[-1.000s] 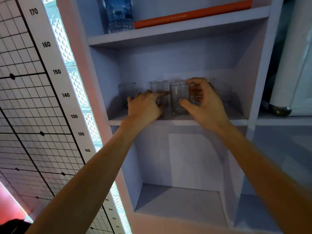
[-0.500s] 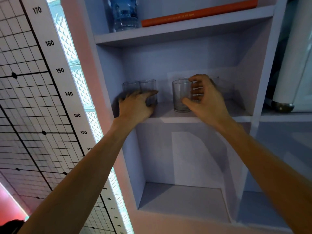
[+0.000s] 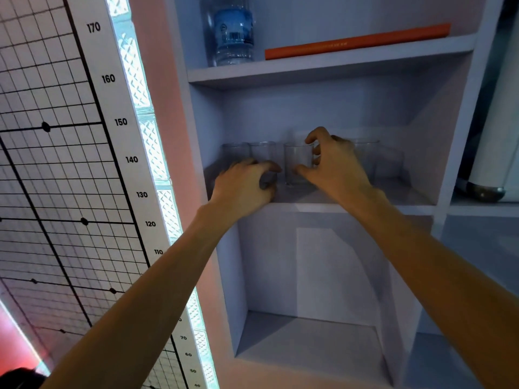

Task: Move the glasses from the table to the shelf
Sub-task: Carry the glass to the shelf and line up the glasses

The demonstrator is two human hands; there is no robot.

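Both hands up at the middle shelf (image 3: 365, 207) now: R hand (image 3: 334, 167) has thumb & fingers clamped round the centre glass (image 3: 298, 164), upright on the board. L hand (image 3: 244, 183) sits curled w/ fingers apart, just in front of the two left glasses (image 3: 250, 153); can't tell if it's touching them. More glasses behind R hand; water bottle (image 3: 231, 30) & orange book (image 3: 356, 42) one shelf up.

I counted five glasses (image 3: 298, 163) on the middle shelf (image 3: 393, 196), one bottle (image 3: 233, 29) and one orange book (image 3: 356, 42) above.
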